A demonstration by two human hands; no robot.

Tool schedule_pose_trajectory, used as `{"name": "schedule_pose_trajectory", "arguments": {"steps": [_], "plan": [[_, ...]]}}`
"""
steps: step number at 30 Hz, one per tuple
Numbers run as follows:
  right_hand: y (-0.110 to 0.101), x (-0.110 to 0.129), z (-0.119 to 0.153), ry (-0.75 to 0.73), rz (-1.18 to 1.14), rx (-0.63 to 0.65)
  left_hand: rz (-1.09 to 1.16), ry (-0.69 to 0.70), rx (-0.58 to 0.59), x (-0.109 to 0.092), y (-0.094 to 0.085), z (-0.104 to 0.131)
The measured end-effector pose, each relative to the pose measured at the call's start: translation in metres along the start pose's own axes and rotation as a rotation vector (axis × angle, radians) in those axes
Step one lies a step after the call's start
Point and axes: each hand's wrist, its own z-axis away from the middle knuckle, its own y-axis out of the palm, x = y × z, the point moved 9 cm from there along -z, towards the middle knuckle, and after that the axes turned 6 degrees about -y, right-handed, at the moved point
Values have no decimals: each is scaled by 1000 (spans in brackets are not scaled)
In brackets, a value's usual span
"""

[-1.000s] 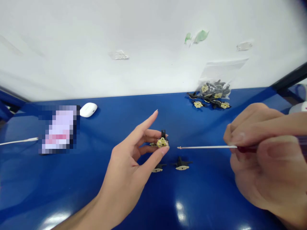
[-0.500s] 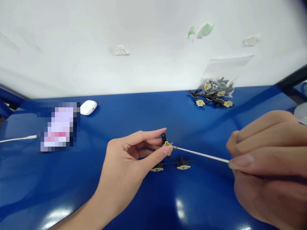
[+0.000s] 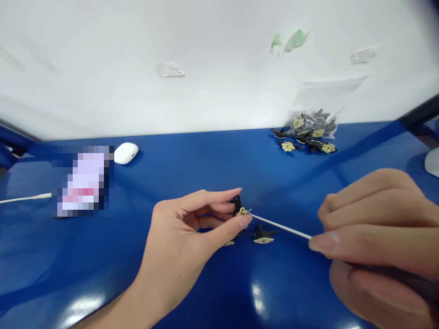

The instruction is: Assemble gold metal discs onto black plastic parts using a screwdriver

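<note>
Between thumb and fingers, my left hand (image 3: 192, 233) grips a small black part with a pale yellow disc (image 3: 241, 211). My right hand (image 3: 373, 237) pinches a thin white stick (image 3: 281, 226), whose far tip meets the part near my left thumb. Whether the tip sits in a hole or only touches the surface, I cannot tell. Below the hands, a similar black and yellow part (image 3: 263, 239) rests on the blue table (image 3: 192, 164). Another such part (image 3: 229, 243) shows only partly behind my left thumb.
At the back right, a clear plastic bag (image 3: 325, 96) holds several like parts, with more loose ones (image 3: 288, 146) in front. On the left lie a blurred-out phone (image 3: 85, 183), a white cable (image 3: 27, 198) and a white earbud case (image 3: 126, 153). A white wall (image 3: 212, 100) stands behind.
My right hand has moved left and slightly down, bringing the stick's tip closer against the held part. The left hand has shifted slightly right with the part.
</note>
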Motion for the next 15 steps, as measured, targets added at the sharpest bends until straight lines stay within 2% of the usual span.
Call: {"name": "schedule_pose_trajectory", "arguments": {"steps": [1, 3, 5, 7, 9, 11, 12, 15], "plan": [[-4, -4, 1, 2, -1, 2, 0, -6, -7, 0, 0, 0], [4, 1, 5, -147, -33, 183, 1, -15, -14, 1, 0, 0], [10, 5, 10, -231, -55, 293, -4, -10, -19, 2, 0, 0], [15, 10, 9, -235, -86, 309, -24, 23, -27, 0, -1, 1], [17, 16, 5, -147, -134, 234, -63, 80, -36, -4, -1, 2], [3, 5, 5, 158, -129, -58, -107, 138, -55, -9, -2, 5], [5, 8, 8, 210, -131, -80, -131, 157, -64, -11, -3, 6], [23, 15, 17, 253, -88, 74, -185, 183, -80, -15, -4, 7]]}}
